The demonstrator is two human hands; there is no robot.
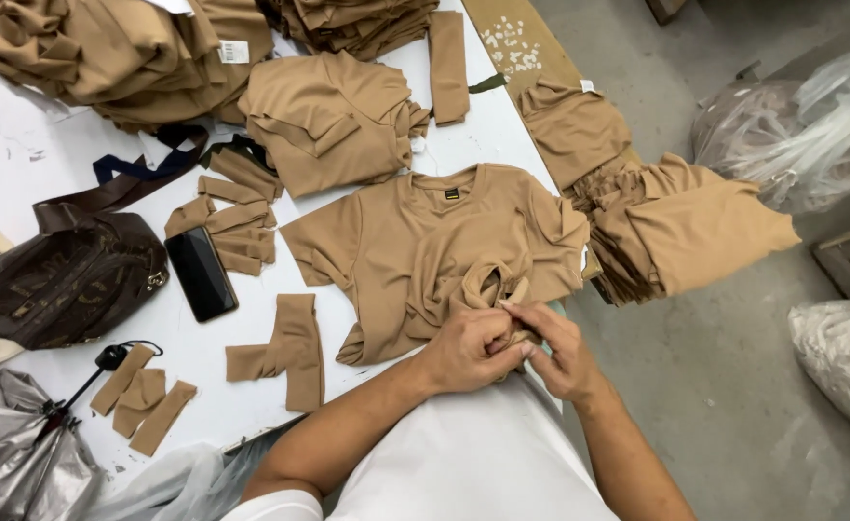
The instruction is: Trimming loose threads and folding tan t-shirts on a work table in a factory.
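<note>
While both hands, left hand (465, 349) and right hand (555, 352), pinch the tan shirt's (425, 246) bunched hem at the desk's (20, 164) near edge, probably to grip a fabric strip (518, 290).

Single view, head-worn camera, looking steeply down over the wearer's own chest and forearms. Left hand (465, 349) and right hand (552, 349) sit low and centre in frame, close to the lens. Beyond the fingers (521, 311) the white table (20, 145) runs away toward the top left corner; the frame is tilted (table edge crosses diagonally). Right of the fingers, the grey floor (733, 386) lies well below. No second view to overlap.
</note>
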